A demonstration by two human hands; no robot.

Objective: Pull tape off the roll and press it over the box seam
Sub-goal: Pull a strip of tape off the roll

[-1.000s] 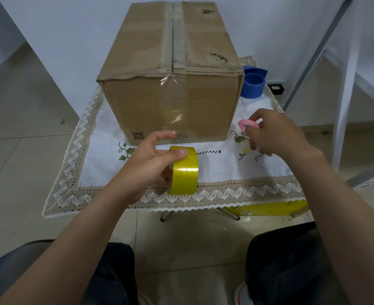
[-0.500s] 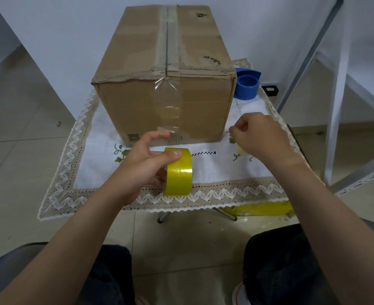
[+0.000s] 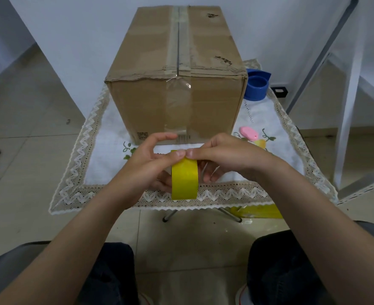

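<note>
- Left hand (image 3: 145,167): grasps the roll (image 3: 184,177) from its left side, thumb tip on the top of the rim, fingers curled behind and under; index finger raised free above the roll.
- Roll: yellow tape, held on edge with its outer band facing the camera, in front of the box (image 3: 177,84) and above the near lace border of the cloth (image 3: 107,155); no tape drawn off is visible.
- Right hand (image 3: 223,156): closed on the roll from its right side, thumb tip on the top rim, touching the left thumb tip; fingers curled behind the roll's right face.
- Box: brown cardboard, upright on the cloth behind the roll; flaps shut.
- Seam (image 3: 177,40): runs along the middle of the box top, away from the camera, under a strip of clear tape that folds down the front face of the box.
- Pink object (image 3: 248,132): lies on the cloth, right of the box's near corner, apart from both hands.
- Blue container (image 3: 256,88): stands on the cloth, just beside the right wall of the box, partly hidden by it.
</note>
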